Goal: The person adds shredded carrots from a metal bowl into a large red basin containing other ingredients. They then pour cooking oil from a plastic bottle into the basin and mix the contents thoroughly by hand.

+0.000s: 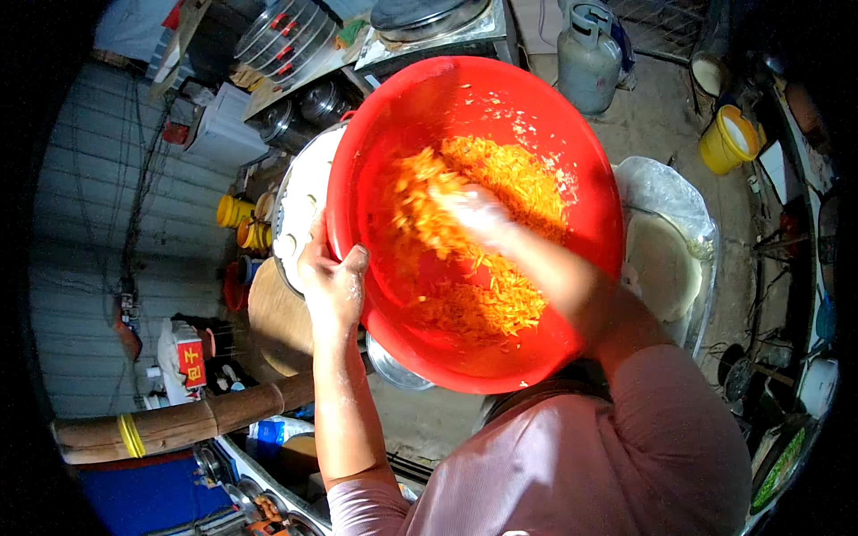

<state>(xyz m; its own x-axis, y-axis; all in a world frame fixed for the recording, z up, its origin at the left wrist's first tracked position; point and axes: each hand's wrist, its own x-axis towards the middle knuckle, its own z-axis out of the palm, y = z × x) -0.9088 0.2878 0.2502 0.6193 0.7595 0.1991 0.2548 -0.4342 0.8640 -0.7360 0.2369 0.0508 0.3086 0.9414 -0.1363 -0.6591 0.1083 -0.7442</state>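
A large red plastic basin (pixel 402 335) holds a heap of orange shreds (pixel 516 174), which look like shredded carrot, with pale flour-like specks on its far wall. My left hand (pixel 333 275), dusted with white, grips the basin's left rim with the thumb on the outside. My right hand (pixel 476 211) is inside the basin among the shreds, blurred; its fingers are hard to make out, and a clump of shreds lies at them. Behind the basin's left side, partly hidden, is a round tray (pixel 295 221) with white dough-like pieces.
A round wooden board (pixel 278 321) lies at the left. A clear plastic-covered pan (pixel 663 268) stands at the right. Farther off are a gas cylinder (pixel 590 67), a yellow bucket (pixel 727 141) and a stove with a lidded pan (pixel 429 17). A bamboo pole (pixel 234 412) crosses the lower left.
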